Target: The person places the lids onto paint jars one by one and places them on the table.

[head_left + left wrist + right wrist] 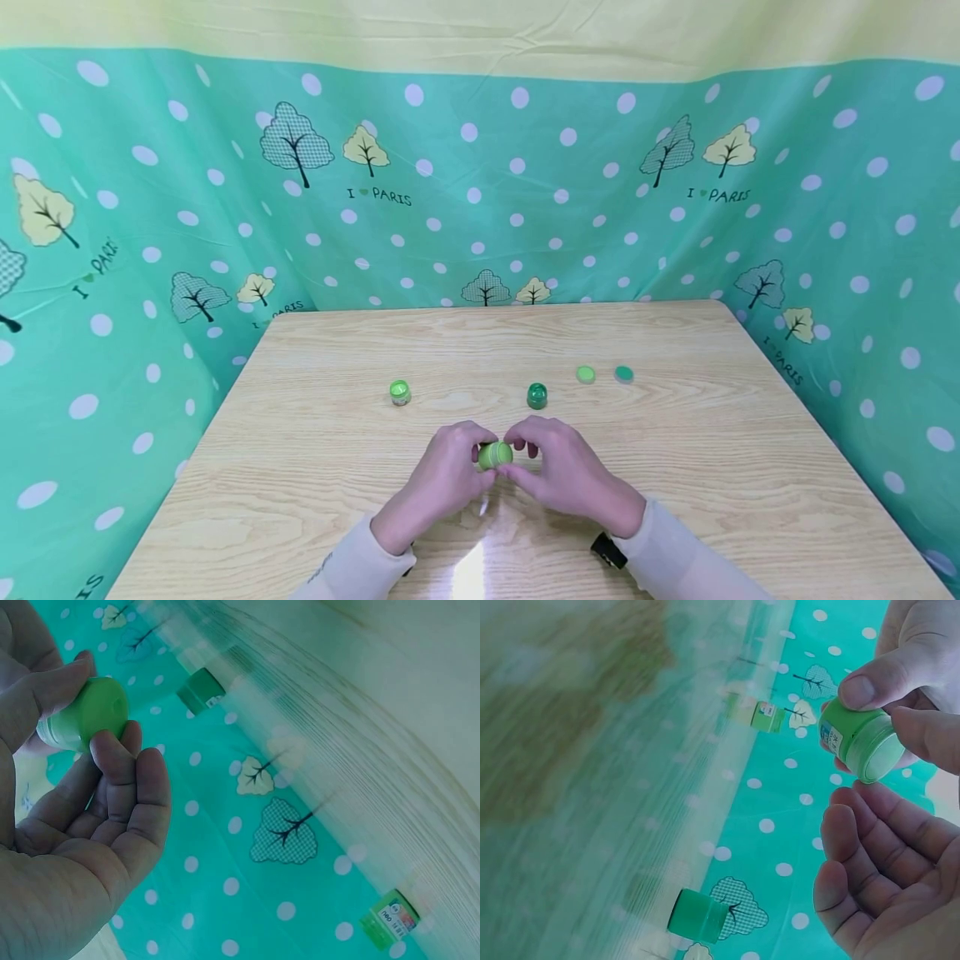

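A light green jar (495, 455) is tipped on its side between the two hands, above the table's near middle. The left hand (448, 471) grips its body; in the right wrist view the left thumb presses the labelled jar (838, 735). At the jar's pale lid end (881, 754), the right hand (889, 862) has thumb and index fingertip at opposite sides of the rim, its other fingers loosely bent. From the head view the right hand (562, 471) is right of the jar. The left wrist view shows the jar's green base (105, 712) between left thumb and fingers.
On the wooden table (337, 483) stand an open-looking light green jar (401, 392) at left and a dark green jar (537, 396) beyond the hands. A light green lid (586, 374) and a dark green lid (624, 374) lie farther right. A patterned curtain (450, 200) surrounds the table.
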Available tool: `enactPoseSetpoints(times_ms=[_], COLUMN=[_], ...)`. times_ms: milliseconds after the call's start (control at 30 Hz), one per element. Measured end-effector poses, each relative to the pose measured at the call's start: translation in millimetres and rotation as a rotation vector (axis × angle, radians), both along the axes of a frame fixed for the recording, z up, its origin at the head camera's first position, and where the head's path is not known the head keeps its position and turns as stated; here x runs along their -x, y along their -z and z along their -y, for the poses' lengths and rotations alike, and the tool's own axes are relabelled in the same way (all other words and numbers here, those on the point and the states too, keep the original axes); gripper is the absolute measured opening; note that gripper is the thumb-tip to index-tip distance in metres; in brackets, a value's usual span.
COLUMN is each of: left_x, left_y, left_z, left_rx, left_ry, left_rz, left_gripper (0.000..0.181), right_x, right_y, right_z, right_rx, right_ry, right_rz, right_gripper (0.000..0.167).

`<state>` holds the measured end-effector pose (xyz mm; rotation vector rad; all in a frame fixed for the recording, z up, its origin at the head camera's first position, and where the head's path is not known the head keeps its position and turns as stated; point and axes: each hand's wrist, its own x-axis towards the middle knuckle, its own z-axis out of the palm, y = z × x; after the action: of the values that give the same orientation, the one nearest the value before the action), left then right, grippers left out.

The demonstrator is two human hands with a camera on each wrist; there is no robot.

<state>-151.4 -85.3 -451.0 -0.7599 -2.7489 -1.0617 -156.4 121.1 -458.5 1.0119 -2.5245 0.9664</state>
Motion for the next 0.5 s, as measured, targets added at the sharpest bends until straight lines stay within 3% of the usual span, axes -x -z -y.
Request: enactPoseSetpoints(times_ms=[500], left_x=[-1.6], left_y=[-0.9], left_z=[-1.8], left_rx=[0.003], left_ry=[0.004], left_rz=[0.006], left_gripper=[0.027], right_x=[1.2], right_y=[2.5], right_z=[1.4], right_rx=[0.004], right_ry=[0.045], right_rz=[-0.010], right_gripper=[0.021])
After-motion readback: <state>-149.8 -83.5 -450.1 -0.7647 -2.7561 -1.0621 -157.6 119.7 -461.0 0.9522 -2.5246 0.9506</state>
